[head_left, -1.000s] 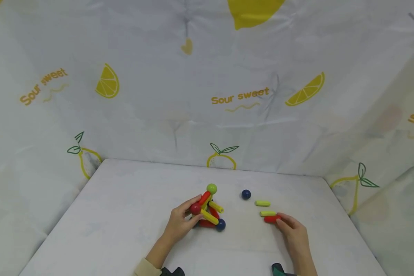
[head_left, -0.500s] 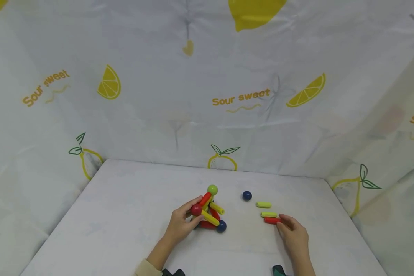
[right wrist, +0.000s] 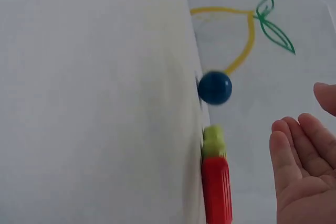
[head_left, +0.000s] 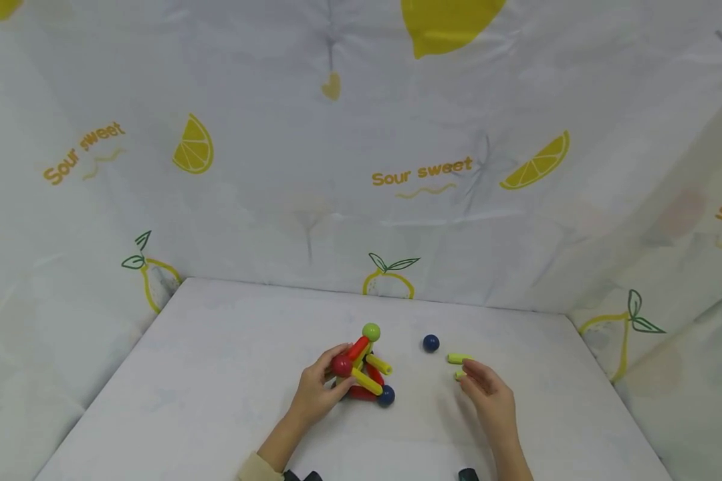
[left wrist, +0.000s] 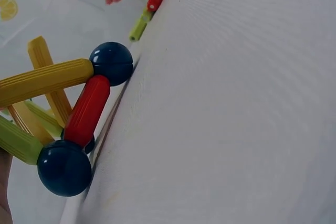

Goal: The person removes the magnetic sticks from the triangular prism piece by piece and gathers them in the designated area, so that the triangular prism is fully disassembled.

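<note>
My left hand [head_left: 315,391] holds a framework of magnetic rods and balls by its left side, around the red ball [head_left: 341,365]. A green ball [head_left: 371,332] tops the framework; a blue ball [head_left: 386,395] forms its lower right corner, joined by a yellow rod [head_left: 367,381]. Another yellow rod [head_left: 379,364] juts out with a free end. My right hand [head_left: 495,401] hovers above loose rods, its fingers [right wrist: 310,150] fairly straight and thumb apart, holding nothing. Below it lie a red rod [right wrist: 217,190], hidden in the head view, and two yellow-green rods [head_left: 455,359], partly covered.
A loose blue ball [head_left: 430,343] lies on the white table [head_left: 228,347], between the framework and the rods. Behind the table hangs a lemon-print cloth [head_left: 277,200].
My right hand has let go of the red rod, lifted and moved left over the loose rods. The left hand keeps its hold on the framework, almost unmoved.
</note>
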Demonstrator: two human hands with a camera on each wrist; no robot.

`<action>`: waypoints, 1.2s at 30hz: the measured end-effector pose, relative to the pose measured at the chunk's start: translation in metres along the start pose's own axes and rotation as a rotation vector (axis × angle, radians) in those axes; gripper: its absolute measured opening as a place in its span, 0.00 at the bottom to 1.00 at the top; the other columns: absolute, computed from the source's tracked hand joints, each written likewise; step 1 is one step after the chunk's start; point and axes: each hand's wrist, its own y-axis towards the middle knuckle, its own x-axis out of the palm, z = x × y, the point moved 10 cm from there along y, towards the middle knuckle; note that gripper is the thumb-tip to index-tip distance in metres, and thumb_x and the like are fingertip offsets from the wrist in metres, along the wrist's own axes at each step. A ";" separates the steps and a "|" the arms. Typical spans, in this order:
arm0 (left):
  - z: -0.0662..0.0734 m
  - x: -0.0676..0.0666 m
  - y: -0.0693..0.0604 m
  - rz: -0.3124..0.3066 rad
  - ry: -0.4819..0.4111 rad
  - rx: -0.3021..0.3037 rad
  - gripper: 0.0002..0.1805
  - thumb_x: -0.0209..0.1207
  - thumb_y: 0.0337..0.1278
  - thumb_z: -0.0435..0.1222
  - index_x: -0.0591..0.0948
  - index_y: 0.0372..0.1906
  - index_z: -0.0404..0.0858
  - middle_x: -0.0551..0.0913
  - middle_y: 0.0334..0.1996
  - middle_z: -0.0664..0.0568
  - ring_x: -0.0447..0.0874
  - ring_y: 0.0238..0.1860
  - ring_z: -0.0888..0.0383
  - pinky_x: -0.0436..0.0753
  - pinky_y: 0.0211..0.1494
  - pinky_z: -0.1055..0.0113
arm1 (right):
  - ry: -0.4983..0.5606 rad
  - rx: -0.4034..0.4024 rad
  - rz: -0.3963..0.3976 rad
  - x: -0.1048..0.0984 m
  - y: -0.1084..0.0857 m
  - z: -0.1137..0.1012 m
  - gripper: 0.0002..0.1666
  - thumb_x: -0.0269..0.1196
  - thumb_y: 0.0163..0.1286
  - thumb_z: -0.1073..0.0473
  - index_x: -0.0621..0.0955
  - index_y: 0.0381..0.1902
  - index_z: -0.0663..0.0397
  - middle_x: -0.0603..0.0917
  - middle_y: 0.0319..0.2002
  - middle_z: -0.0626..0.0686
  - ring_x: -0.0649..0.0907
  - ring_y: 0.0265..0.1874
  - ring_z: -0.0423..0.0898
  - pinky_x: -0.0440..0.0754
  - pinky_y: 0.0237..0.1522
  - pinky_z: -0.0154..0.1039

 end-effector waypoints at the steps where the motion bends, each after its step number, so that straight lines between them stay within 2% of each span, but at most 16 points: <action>1: -0.002 0.000 0.000 0.002 -0.004 -0.020 0.32 0.69 0.45 0.28 0.72 0.59 0.34 0.81 0.54 0.42 0.84 0.49 0.47 0.85 0.47 0.64 | 0.042 -0.031 -0.033 0.009 -0.002 -0.007 0.21 0.62 0.65 0.65 0.76 0.56 0.64 0.79 0.56 0.62 0.79 0.48 0.32 0.77 0.45 0.17; 3: -0.005 0.001 -0.001 0.002 -0.015 -0.060 0.33 0.69 0.43 0.26 0.72 0.59 0.31 0.81 0.53 0.40 0.83 0.49 0.46 0.85 0.47 0.61 | 0.109 -0.069 -0.103 0.029 -0.006 -0.017 0.21 0.63 0.63 0.67 0.77 0.54 0.66 0.79 0.54 0.64 0.80 0.46 0.29 0.78 0.46 0.19; 6: -0.007 0.003 -0.002 -0.007 -0.026 -0.099 0.33 0.69 0.42 0.26 0.72 0.59 0.30 0.81 0.52 0.38 0.83 0.50 0.44 0.84 0.48 0.59 | 0.169 -0.078 -0.205 0.059 -0.013 -0.028 0.20 0.64 0.62 0.67 0.78 0.53 0.65 0.80 0.54 0.65 0.82 0.48 0.36 0.80 0.48 0.24; 8: -0.010 0.004 -0.003 -0.019 -0.025 -0.121 0.33 0.69 0.43 0.28 0.72 0.59 0.32 0.81 0.53 0.41 0.82 0.51 0.46 0.84 0.50 0.61 | 0.169 -0.060 -0.262 0.078 -0.018 -0.033 0.20 0.65 0.62 0.64 0.78 0.53 0.61 0.80 0.53 0.63 0.82 0.51 0.42 0.81 0.49 0.27; 12: -0.021 0.008 -0.007 -0.048 -0.044 -0.148 0.31 0.69 0.47 0.34 0.73 0.59 0.39 0.81 0.54 0.46 0.82 0.54 0.51 0.82 0.53 0.65 | 0.156 -0.077 -0.338 0.106 -0.026 -0.043 0.21 0.66 0.62 0.60 0.78 0.53 0.59 0.81 0.54 0.61 0.80 0.55 0.52 0.81 0.52 0.33; 16: -0.033 0.014 -0.012 -0.088 -0.034 -0.173 0.30 0.68 0.50 0.41 0.73 0.59 0.40 0.81 0.55 0.47 0.81 0.55 0.51 0.81 0.55 0.64 | 0.141 -0.093 -0.361 0.122 -0.028 -0.049 0.23 0.67 0.61 0.56 0.79 0.53 0.59 0.81 0.54 0.59 0.80 0.56 0.53 0.80 0.53 0.34; 20: -0.046 0.020 -0.016 -0.138 0.031 -0.249 0.28 0.67 0.51 0.44 0.74 0.57 0.40 0.81 0.54 0.47 0.80 0.56 0.49 0.80 0.57 0.58 | 0.086 -0.093 -0.335 0.127 -0.026 -0.050 0.21 0.66 0.62 0.56 0.80 0.51 0.58 0.82 0.52 0.56 0.82 0.53 0.50 0.82 0.50 0.32; 24: -0.055 0.023 -0.018 -0.179 0.091 -0.321 0.28 0.67 0.51 0.45 0.74 0.57 0.40 0.81 0.55 0.47 0.79 0.57 0.49 0.77 0.60 0.52 | 0.037 -0.117 -0.279 0.124 -0.023 -0.052 0.16 0.64 0.64 0.59 0.81 0.49 0.56 0.84 0.49 0.55 0.84 0.49 0.49 0.84 0.46 0.33; 27: -0.057 0.024 -0.018 -0.193 0.098 -0.337 0.28 0.67 0.51 0.45 0.74 0.58 0.40 0.81 0.55 0.47 0.79 0.57 0.49 0.77 0.60 0.49 | 0.018 -0.116 -0.240 0.119 -0.020 -0.051 0.14 0.63 0.65 0.60 0.82 0.48 0.55 0.84 0.49 0.55 0.84 0.49 0.50 0.84 0.46 0.34; 32: -0.058 0.025 -0.019 -0.207 0.107 -0.342 0.29 0.66 0.52 0.44 0.74 0.58 0.40 0.80 0.56 0.46 0.78 0.58 0.47 0.75 0.61 0.47 | 0.060 -0.050 -0.229 0.115 -0.013 -0.038 0.15 0.60 0.67 0.60 0.81 0.49 0.61 0.84 0.48 0.59 0.85 0.46 0.51 0.84 0.45 0.35; 36: -0.061 0.025 -0.021 -0.218 0.109 -0.365 0.29 0.66 0.52 0.45 0.73 0.59 0.41 0.79 0.57 0.46 0.76 0.60 0.47 0.73 0.63 0.45 | 0.129 0.055 -0.237 0.114 -0.009 -0.022 0.17 0.55 0.69 0.60 0.79 0.52 0.63 0.85 0.46 0.60 0.87 0.42 0.49 0.85 0.44 0.33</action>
